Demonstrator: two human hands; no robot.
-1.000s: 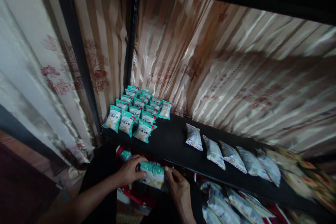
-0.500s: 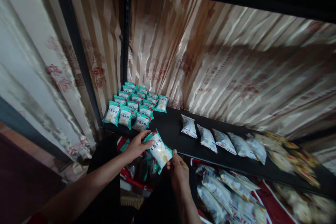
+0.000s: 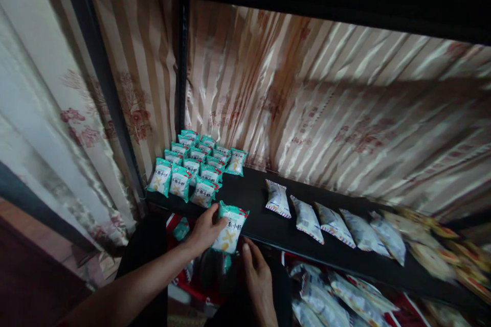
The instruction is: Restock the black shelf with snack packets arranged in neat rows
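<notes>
My left hand point(image 3: 207, 230) grips a teal-and-white snack bag point(image 3: 229, 230) by its left side, with the thumb across its front. The bag is upright at the front edge of the black shelf point(image 3: 245, 195), its printed face toward me. Just right of and below the bag is my right hand point(image 3: 258, 273), apart from it, fingers loosely spread and holding nothing. Beyond my left hand, several matching teal snack bags point(image 3: 192, 166) stand in close rows at the shelf's left end.
A row of silvery-white bags point(image 3: 307, 218) lies along the shelf, with yellowish packs point(image 3: 441, 245) farther right. Below, a red container point(image 3: 174, 222) holds teal bags, and more silvery bags point(image 3: 322, 296) fill another. A black post point(image 3: 183, 61) and a striped curtain point(image 3: 326, 87) border the shelf.
My right hand has let go of the snack bag's lower corner and dropped slightly. The bag, in my left hand, has turned from slanted to nearly upright.
</notes>
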